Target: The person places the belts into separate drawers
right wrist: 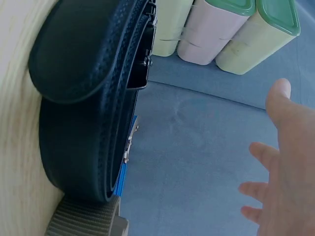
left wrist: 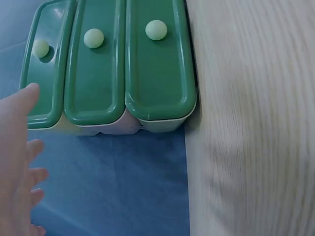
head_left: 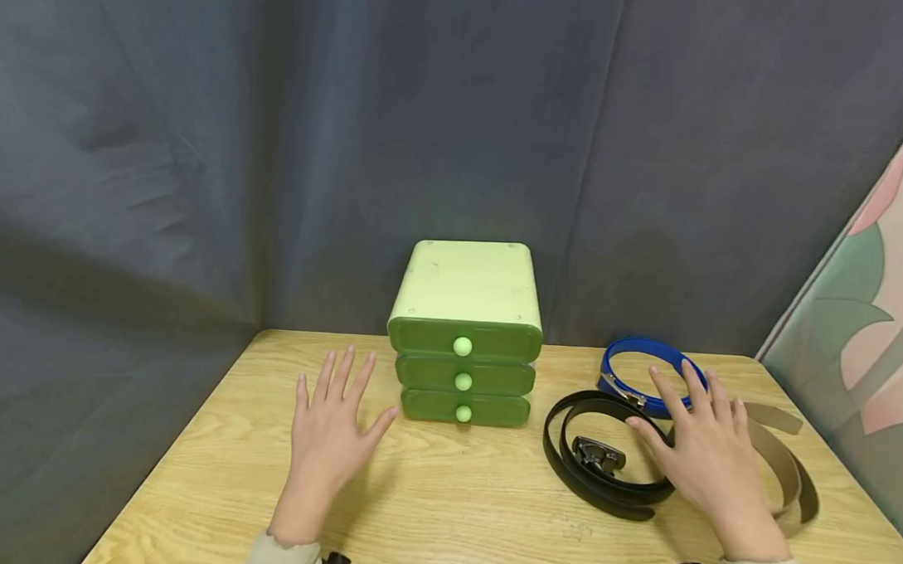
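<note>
In the head view, the left hand (head_left: 330, 440) is raised over the bench (head_left: 474, 498) with its fingers spread and nothing in its grasp. Ahead of it and to its right stands the drawer unit (head_left: 468, 332), its three fronts, each with a round knob (head_left: 464, 382), pushed in. The right hand (head_left: 710, 453) is likewise spread and holds nothing. Just to its left lies the black belt (head_left: 589, 488), loosely coiled around its buckle (head_left: 598, 455); beyond the fingertips is the coiled blue belt (head_left: 651, 347), and the tan belt (head_left: 806, 489) curves out from beneath the hand to its right.

In the left wrist view, the thumb stands apart from the fingers, and the drawer fronts lie past the thumb.

In the right wrist view, clear space separates thumb and fingers from the black belt. Parts of the blue and tan belts show behind and beside that coil, while the drawer unit's side lies beyond the thumb.

The step looks like a ready pose with no grasp begun. A move onto the black belt would call for lowering the right hand leftward and closing its fingers on the coil; pulling a drawer would call for pinching a knob.
</note>
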Available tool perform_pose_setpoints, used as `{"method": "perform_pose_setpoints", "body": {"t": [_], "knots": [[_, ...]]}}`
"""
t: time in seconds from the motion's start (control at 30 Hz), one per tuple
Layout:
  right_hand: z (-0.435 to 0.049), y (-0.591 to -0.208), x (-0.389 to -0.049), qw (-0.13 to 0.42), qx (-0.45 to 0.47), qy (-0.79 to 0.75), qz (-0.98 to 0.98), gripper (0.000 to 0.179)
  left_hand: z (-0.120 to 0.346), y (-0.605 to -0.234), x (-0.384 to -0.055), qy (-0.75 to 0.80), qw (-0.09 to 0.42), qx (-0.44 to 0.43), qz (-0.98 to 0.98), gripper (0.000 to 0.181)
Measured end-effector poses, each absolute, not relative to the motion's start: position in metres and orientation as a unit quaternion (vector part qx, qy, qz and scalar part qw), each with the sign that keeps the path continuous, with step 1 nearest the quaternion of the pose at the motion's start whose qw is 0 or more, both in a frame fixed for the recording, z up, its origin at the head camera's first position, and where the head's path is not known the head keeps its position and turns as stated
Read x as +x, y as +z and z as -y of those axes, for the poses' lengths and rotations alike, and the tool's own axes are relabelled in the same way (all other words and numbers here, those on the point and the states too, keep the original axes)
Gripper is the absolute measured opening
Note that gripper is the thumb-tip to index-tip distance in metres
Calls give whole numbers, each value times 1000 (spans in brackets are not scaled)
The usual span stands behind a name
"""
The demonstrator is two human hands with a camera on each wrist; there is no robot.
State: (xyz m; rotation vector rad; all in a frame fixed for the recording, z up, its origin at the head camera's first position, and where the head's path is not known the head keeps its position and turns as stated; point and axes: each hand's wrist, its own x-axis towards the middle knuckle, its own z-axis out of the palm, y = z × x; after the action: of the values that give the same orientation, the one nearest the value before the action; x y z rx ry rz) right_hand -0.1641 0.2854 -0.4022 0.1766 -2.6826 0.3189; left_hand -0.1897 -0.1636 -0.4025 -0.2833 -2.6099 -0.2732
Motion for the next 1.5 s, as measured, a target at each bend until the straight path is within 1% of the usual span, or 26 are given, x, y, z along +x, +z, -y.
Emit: {"method": "perform_pose_setpoints", "body": {"t": [0.13, 0.37, 0.63, 0.73, 1.0, 1.17, 1.33, 1.5], "knots": [[-283, -404, -164, 219, 65, 120, 966, 77, 165, -399, -193, -104, 262, -124, 951, 77], [-280, -406, -166, 232, 74, 119, 962, 75, 170, -382, -204, -135, 270, -179, 937, 75], [-275, -406, -166, 238, 83, 120, 960, 73, 175, -366, -229, -190, 294, -249, 903, 68], [-273, -406, -166, 240, 90, 118, 959, 73, 178, -359, -239, -203, 292, -272, 894, 65], [-267, -407, -165, 241, 101, 115, 959, 71, 181, -343, -268, -290, 253, -319, 866, 53], [-261, -405, -166, 244, 98, 118, 957, 70, 178, -334, -285, -336, 217, -338, 852, 51], [-250, -403, -163, 282, 77, 142, 946, 63, 174, -328, -297, -361, 180, -347, 847, 51], [-239, -403, -160, 335, 90, 156, 925, 62, 172, -327, -307, -381, 138, -363, 839, 48]]}}
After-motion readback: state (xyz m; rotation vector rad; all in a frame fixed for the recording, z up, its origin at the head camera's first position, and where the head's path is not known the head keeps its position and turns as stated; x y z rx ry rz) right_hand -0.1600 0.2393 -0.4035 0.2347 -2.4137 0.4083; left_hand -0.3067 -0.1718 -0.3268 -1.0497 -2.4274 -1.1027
